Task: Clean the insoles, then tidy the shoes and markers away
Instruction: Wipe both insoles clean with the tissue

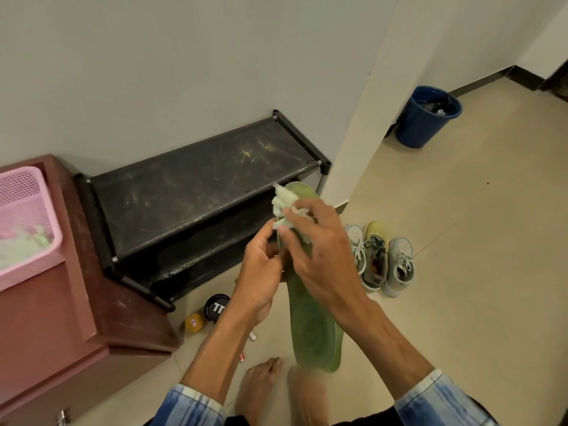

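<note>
Standing barefoot on the tiled floor (461, 272), I judge myself to be in the first part of the job: the cleaning is under way and none of the tidying shows as done. Nearest me hangs the heel end of the green insole (313, 327), held up in the air with its toe end pointing away toward the rack. My left hand (261, 272) grasps it about the middle, fingers curled round its left edge. My right hand (316, 250) lies over its far half, fingers bent and pinching a crumpled pale wipe (287, 207), which it presses against the insole's face (whether a second insole lies behind this one I cannot tell).

Low on the left, two small pen-like ends (242, 358) peep out from under my left forearm. I take them for the markers, still on the floor. Just beyond them sit a yellow tin (194, 323) and a black tin (216, 307). Further off on the right, three shoes (376, 259) stand side by side on the floor, near the black shoe rack (199, 186) but not on it. So the wiping, the shoes and the markers all remain. Farthest off stands a blue bin (427, 118).
</note>
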